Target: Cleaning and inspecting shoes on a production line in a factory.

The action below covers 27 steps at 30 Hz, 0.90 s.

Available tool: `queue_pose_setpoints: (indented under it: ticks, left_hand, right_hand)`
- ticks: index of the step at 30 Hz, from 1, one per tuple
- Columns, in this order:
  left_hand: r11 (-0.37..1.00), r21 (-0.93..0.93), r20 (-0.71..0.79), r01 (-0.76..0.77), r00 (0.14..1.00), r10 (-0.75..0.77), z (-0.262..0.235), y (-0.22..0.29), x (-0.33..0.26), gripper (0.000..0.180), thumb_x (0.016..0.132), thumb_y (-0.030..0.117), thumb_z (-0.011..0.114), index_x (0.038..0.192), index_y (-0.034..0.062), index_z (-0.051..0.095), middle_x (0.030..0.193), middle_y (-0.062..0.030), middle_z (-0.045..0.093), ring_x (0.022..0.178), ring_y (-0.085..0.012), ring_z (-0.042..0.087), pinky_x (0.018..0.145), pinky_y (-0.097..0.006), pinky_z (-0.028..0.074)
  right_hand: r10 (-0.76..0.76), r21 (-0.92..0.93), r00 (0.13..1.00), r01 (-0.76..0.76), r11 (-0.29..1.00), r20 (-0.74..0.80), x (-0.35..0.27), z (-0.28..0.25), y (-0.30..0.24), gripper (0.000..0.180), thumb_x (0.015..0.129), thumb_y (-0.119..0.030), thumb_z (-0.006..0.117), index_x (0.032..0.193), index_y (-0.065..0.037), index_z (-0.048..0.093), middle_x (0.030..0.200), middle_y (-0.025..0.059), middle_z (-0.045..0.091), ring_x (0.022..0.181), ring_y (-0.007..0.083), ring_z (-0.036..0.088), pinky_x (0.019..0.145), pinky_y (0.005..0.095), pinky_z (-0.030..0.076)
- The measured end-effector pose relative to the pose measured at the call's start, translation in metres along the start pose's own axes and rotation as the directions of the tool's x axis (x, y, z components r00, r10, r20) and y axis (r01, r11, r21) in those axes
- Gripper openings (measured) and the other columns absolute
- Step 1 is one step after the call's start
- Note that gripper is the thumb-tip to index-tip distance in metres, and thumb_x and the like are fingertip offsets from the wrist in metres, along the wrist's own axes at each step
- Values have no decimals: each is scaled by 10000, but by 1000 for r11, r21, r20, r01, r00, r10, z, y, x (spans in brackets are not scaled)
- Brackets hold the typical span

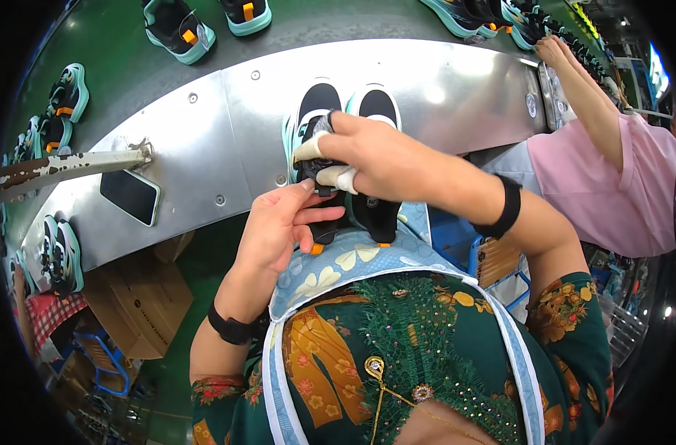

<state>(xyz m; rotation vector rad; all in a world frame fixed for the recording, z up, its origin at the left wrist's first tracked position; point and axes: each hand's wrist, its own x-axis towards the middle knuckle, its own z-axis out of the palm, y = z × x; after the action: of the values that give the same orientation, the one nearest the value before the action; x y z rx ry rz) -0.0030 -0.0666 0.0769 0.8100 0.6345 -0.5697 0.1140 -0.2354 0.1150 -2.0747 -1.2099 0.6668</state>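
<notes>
Metal bench point(442, 96) carries the left shoe point(319, 100) and right shoe point(375, 104) side by side, heels past its near edge; a hard pull could tip one off. Right hand point(378, 152) curls over the left shoe, grip hidden; left hand point(275, 215) appears to pinch a small black tab point(324, 191).

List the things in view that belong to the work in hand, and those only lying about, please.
Work in hand:
left shoe, with left fingers and right fingers at it
right shoe, beside it

Apparently only lying about:
phone on the metal bench
cardboard box
</notes>
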Motion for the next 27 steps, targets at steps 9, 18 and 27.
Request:
queue_pose_setpoints:
  ticks: [9, 18, 27]
  left_hand:
    - [994, 77, 56, -79, 996, 74, 5, 5, -5, 382, 996, 246, 477, 1138, -93, 580, 1071, -167, 662, 926, -235, 681, 508, -246, 499]
    - [-101, 850, 510, -517, 761, 402, -34, -8, -22, 576, 666, 147, 801, 1210, 201, 623, 1495, -304, 231, 1349, -467, 314, 1082, -474, 330]
    - [-263, 722, 646, -640, 486, 589, 0, 93, 94, 314, 722, 44, 701, 1018, 107, 615, 1198, -155, 602, 1292, -415, 430, 1023, -457, 416]
  right_hand:
    - [-239, -444, 890, 47, 895, -389, -27, 43, -6, 477, 810, -68, 575, 1282, -8, 548, 909, 133, 574, 889, 315, 550, 807, 395, 450]
    - [478, -198, 825, -436, 878, 302, -111, -8, -29, 604, 823, -220, 704, 1388, -243, 492, 984, 183, 639, 863, 352, 652, 775, 409, 532]
    - [167, -289, 959, -231, 929, -229, -40, -44, 58, 311, 696, -131, 733, 962, -126, 572, 830, 167, 588, 806, 400, 611, 684, 474, 488]
